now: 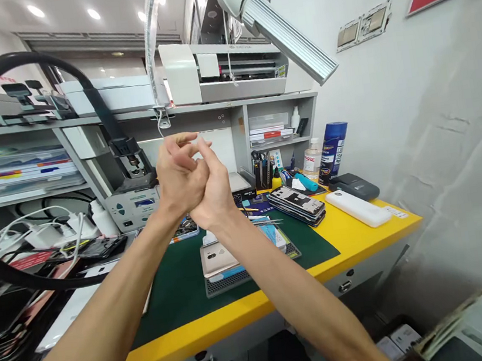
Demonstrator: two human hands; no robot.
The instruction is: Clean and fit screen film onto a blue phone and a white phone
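My left hand (180, 179) and my right hand (216, 187) are clasped together, raised in front of the workbench. Their fingers are curled and pressed against each other, and no object shows between them. Below, a gold phone back cover (218, 260) lies beside blue-and-white packets on a grey perforated tray (225, 284). Thin metal tweezers (268, 222) rest across this pile. To its right sits a stack of opened phones (298, 204). A green mat (172, 302) lies under the tray. My forearms hide part of the mat.
A black ring (14, 56) on a stand arches at the left, near stacked phones (9, 329) and white chargers (48, 232). A lamp (286, 35) hangs overhead. A white power bank-like block (358, 208), blue spray can (333, 150) and clear bottle (311, 158) stand right.
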